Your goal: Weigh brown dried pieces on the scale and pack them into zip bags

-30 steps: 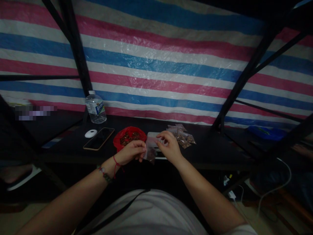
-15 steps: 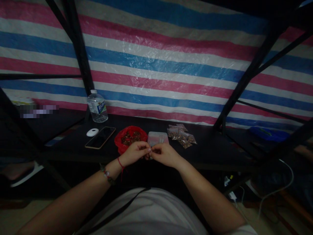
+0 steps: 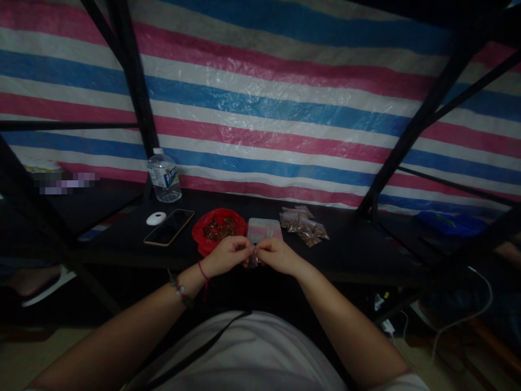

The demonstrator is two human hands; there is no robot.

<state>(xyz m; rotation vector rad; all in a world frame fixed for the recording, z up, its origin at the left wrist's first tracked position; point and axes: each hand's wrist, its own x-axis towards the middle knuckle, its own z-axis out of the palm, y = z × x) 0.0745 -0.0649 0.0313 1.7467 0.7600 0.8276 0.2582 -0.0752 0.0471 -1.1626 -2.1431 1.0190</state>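
My left hand [image 3: 228,254] and my right hand [image 3: 279,255] meet at the table's front edge, fingers pinched. Between them is a small clear plastic bag [image 3: 254,258], mostly covered by the fingers; its contents are hard to make out. Just left of my hands, a red plastic bag [image 3: 198,237] lies rolled open with small brown pieces inside. A pale, flat rectangular box or tray [image 3: 264,224] sits right behind my fingers, something clear on it. To its right lies a pile of small clear bags [image 3: 305,224] filled with brown bits.
On the dark table [image 3: 345,244], a phone [image 3: 170,227], a round white object [image 3: 156,218] and a clear plastic bottle [image 3: 164,176] stand at the left. Black metal posts [image 3: 136,92] frame both sides before a striped plastic sheet [image 3: 264,103]. White cables [image 3: 484,304] hang lower right.
My fingertips have moved slightly apart, and more of the small plastic bag shows between them. The things on the table have stayed in place; the view shifted a little.
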